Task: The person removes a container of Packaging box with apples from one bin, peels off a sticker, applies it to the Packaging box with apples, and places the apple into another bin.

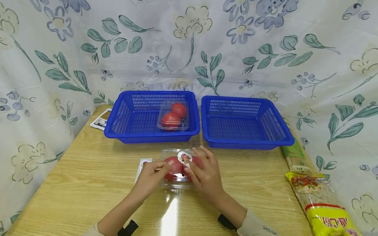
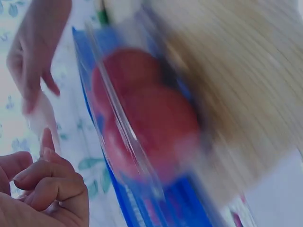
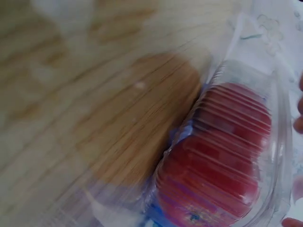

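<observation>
A clear plastic clamshell box (image 1: pixel 175 186) with red tomatoes (image 1: pixel 176 168) inside lies on the table in front of the baskets. Above its lid, my right hand (image 1: pixel 208 178) pinches a round white sticker (image 1: pixel 182 154) printed with a red fruit picture. My left hand (image 1: pixel 151 175) is at the box's left side, its thumb and forefinger over the lid near the sticker. Loosely bent fingers (image 2: pixel 57 182) show in the left wrist view, with nothing seen between them. Beside that hand lies a white label sheet (image 1: pixel 144 161), partly covered by it.
Behind the box stand two blue baskets; the left basket (image 1: pixel 133 134) contains another box of tomatoes (image 1: pixel 171 120), while the right basket (image 1: pixel 248 143) is beside it. Packaged food bags (image 1: pixel 325 203) line the right table edge. A white card (image 1: pixel 101 122) lies at back left.
</observation>
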`<act>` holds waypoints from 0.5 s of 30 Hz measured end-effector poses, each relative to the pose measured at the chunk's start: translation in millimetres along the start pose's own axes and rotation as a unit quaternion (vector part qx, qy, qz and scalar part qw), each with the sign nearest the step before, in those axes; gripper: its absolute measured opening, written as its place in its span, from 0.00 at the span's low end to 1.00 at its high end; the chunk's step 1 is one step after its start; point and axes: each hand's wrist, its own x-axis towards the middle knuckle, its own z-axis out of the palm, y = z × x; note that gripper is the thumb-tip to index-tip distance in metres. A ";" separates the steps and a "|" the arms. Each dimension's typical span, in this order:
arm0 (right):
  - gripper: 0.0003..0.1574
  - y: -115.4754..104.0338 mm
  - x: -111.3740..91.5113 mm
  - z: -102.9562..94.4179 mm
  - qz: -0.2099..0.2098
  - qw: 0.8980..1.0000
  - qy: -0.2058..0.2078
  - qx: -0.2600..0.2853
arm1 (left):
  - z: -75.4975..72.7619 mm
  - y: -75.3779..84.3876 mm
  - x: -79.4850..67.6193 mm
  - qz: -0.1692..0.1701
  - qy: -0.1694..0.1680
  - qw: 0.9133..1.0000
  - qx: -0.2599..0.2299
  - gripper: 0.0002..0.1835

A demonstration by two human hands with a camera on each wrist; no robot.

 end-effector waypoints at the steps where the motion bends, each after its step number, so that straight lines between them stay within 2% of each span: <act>1: 0.22 0.1 0.3 0.6 -0.017 1.000 0.004 -0.017 | 5.4 1.8 0.3 -0.007 -0.013 1.000 -0.019 0.14; 4: 0.21 0.2 1.4 2.6 -0.066 0.996 0.022 -0.062 | 17.1 3.7 2.7 -0.024 -0.037 0.997 -0.058 0.17; 7: 0.20 0.9 1.9 4.0 -0.093 0.991 0.035 -0.089 | 22.3 5.6 4.3 -0.036 -0.040 0.996 -0.071 0.18; 15: 0.21 3.9 0.3 3.8 -0.119 0.987 0.034 -0.103 | 23.9 9.3 5.7 -0.056 -0.036 0.995 -0.069 0.14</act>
